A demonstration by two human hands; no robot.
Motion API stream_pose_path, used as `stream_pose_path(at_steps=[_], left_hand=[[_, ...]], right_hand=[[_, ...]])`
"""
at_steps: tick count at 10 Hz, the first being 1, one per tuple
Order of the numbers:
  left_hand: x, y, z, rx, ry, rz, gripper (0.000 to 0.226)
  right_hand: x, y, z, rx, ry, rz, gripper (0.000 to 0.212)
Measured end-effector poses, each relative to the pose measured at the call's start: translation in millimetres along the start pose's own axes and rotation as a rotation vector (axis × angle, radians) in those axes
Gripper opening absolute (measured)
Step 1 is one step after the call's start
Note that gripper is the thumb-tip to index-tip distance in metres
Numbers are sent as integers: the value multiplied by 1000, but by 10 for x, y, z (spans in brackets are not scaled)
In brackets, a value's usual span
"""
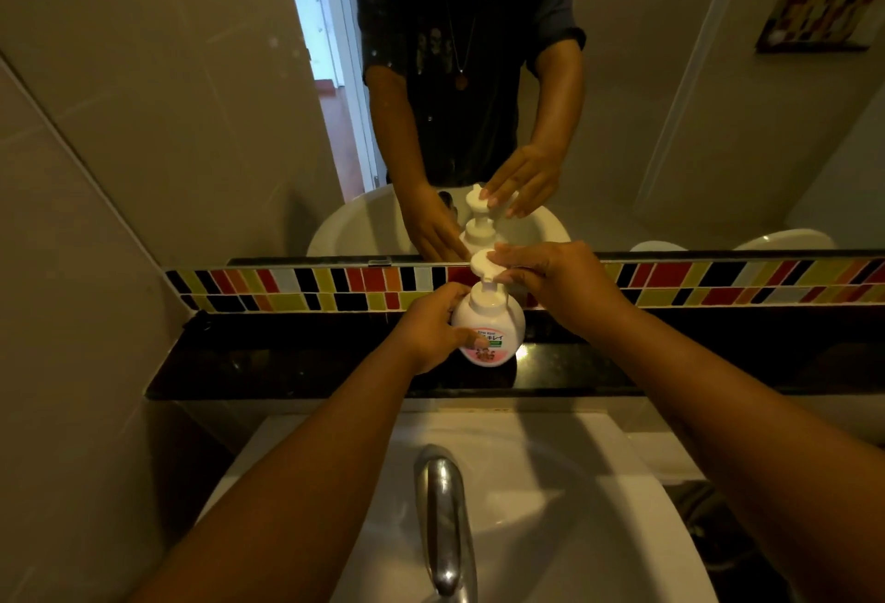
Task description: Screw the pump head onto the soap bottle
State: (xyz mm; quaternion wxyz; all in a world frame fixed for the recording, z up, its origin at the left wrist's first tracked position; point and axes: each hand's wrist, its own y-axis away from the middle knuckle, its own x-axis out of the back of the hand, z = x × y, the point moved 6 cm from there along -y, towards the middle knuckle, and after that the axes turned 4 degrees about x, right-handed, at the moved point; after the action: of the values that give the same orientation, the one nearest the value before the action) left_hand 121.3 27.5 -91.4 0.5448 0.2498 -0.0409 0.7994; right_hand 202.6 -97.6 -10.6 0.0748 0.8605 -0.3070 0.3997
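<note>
Left hand (431,329) clasps the upright soap bottle (488,329) on the dark surface (287,363); right hand (560,286) pinches the pump head (486,263) above it.

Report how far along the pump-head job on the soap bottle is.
Done: the pump head already sits upright in the neck of the soap bottle, which stands on the dark ledge. In hand: the left hand steadies the bottle's body while the right hand grips the pump top. Left: turning until tight; how snug the collar is cannot be told.
</note>
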Motion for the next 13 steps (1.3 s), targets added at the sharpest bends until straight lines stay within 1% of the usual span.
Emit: stream_pose_path(at_steps=[2, 3, 4, 5, 6, 7, 8, 9, 10, 11, 12, 13], left_hand=[[213, 112, -126, 19, 20, 49, 61], [343, 145, -185, 12, 21, 84, 64], [483, 156, -251, 29, 30, 98, 62], [587, 173, -321, 48, 36, 114, 63], [653, 178, -385, 64, 66, 142, 63], [715, 150, -407, 61, 37, 145, 62], [715, 141, -391, 17, 23, 158, 64], [720, 143, -432, 10, 34, 170, 71], [776, 158, -490, 25, 148, 173, 76], [840, 177, -514, 47, 198, 183, 62], [845, 161, -494, 30, 192, 206, 54], [825, 117, -467, -4, 165, 242, 50]], right_hand=[[-165, -30, -150, 70, -154, 17, 36], [-211, -85, -252, 80, -232, -22, 37], [-272, -166, -367, 118, -212, -26, 35], [-347, -242, -469, 200, -128, -9, 33], [-381, -286, -540, 295, 59, 8, 35], [-510, -310, -485, 261, -26, -43, 40], [-614, -257, -354, 87, -235, 85, 55], [-721, -161, -159, -51, -209, 156, 51], [-868, -117, 17, -162, -236, 81, 47], [-964, -134, 60, -148, -246, 49, 45], [-987, -151, 104, -165, -267, 79, 43], [-978, -176, 154, -193, -227, 99, 42]])
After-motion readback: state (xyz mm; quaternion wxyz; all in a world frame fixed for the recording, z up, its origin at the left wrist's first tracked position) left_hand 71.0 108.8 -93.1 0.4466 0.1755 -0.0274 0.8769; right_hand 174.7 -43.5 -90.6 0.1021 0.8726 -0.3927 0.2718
